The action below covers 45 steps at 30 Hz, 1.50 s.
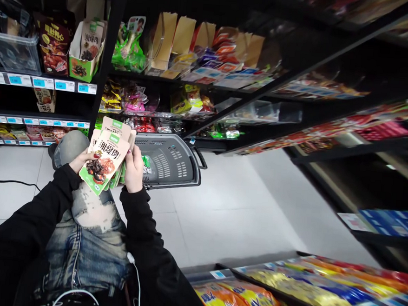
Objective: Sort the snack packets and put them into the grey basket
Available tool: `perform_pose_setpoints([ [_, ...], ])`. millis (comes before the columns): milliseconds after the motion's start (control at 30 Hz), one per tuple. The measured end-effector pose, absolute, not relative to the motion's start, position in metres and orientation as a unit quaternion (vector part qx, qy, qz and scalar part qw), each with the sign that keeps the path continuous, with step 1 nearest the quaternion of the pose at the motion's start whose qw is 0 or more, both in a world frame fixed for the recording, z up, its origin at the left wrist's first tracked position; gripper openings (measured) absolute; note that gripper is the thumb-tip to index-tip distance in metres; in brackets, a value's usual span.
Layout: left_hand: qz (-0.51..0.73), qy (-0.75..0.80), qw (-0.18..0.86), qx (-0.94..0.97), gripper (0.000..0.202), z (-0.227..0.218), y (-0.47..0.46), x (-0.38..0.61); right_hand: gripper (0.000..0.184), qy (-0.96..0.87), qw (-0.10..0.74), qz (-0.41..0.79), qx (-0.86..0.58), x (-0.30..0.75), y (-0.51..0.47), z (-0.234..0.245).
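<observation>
Several snack packets (106, 158) with pink-beige tops, green bottoms and dark Chinese lettering are held in a loose stack above my knees. My left hand (82, 159) grips their left edge, thumb with a dark red nail on the front packet. Around the right edge of the stack my right hand (134, 169) is closed, its thumb near the upper side. The front packet shows a picture of dark and reddish food. Behind the packets, a grey plastic shopping basket (170, 160) rests on the floor with a green packet (147, 164) inside it.
Black shelves with snacks rise ahead, including a display box (82, 67) of similar packets at upper left. A clear plastic bin (15, 51) stands farther left. Bagged snacks (246, 300) fill a low shelf at lower right. A black cable (9, 182) crosses the pale floor (214, 209).
</observation>
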<state>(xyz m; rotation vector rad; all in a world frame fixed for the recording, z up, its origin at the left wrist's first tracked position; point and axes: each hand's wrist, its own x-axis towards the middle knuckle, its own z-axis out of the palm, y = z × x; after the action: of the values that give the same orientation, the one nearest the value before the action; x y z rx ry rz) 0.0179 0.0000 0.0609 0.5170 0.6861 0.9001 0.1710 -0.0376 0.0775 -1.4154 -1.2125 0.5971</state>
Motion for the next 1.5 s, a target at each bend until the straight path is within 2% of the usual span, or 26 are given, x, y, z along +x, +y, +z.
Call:
perform_pose_setpoints([
  [167,0.439,0.325,0.803,0.238,0.045,0.059,0.001,0.018,0.034,-0.529,0.540,0.235,-0.611,0.172,-0.035,0.076],
  [333,0.457,0.348,0.785,0.231,0.043,0.056,0.003,0.020,0.040,-0.521,0.613,0.104,-0.584,0.166,-0.044,0.087],
  [433,0.471,0.354,0.775,0.230,0.043,0.055,0.004,0.021,0.035,-0.582,0.554,0.013,-0.594,0.158,-0.052,0.097],
  [500,0.474,0.366,0.768,0.229,0.043,0.054,0.004,0.021,0.029,-0.607,0.503,0.006,-0.616,0.154,-0.055,0.101],
  [567,0.469,0.365,0.770,0.232,0.045,0.054,0.005,0.021,0.025,-0.608,0.490,0.043,-0.624,0.151,-0.054,0.102],
  [733,0.476,0.349,0.775,0.226,0.055,0.053,0.005,0.022,0.024,-0.581,0.531,0.099,-0.609,0.151,-0.050,0.100],
  [933,0.490,0.356,0.770,0.199,0.044,0.054,0.005,0.024,0.021,-0.532,0.565,0.160,-0.610,0.158,-0.050,0.099],
  [1167,0.501,0.354,0.767,0.186,0.039,0.060,0.005,0.024,0.025,-0.371,0.689,0.302,-0.545,0.188,-0.037,0.094],
  [1333,0.498,0.334,0.778,0.185,0.038,0.062,0.006,0.022,0.027,-0.374,0.636,0.530,-0.419,0.212,-0.036,0.086],
  [1500,0.497,0.345,0.777,0.177,0.035,0.064,0.005,0.022,0.027,-0.304,0.630,0.648,-0.301,0.215,-0.037,0.082],
])
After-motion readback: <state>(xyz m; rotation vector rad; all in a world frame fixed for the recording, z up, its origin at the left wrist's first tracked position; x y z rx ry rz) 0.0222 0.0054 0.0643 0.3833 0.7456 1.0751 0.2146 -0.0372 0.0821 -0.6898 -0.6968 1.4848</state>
